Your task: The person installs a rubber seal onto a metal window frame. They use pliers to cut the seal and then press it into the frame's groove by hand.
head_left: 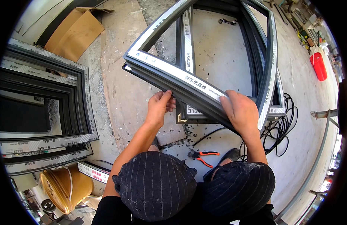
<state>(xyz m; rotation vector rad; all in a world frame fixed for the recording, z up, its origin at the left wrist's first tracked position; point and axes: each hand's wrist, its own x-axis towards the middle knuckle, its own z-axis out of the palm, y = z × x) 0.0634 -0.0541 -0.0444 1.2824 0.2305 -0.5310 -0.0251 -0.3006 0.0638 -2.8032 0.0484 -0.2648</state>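
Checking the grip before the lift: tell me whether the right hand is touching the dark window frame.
Touching. The head view shows the right hand wrapped over the lower rail of the window frame, fingers curled over its edge with no gap.

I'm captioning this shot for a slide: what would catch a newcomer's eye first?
The big dark window frame with white protective tape fills the centre, tilted up off the floor, with the left hand and right hand gripping its near rail. A stack of similar frames sits at left. Orange-handled pliers lie on the floor by the knees, with a red canister far right.
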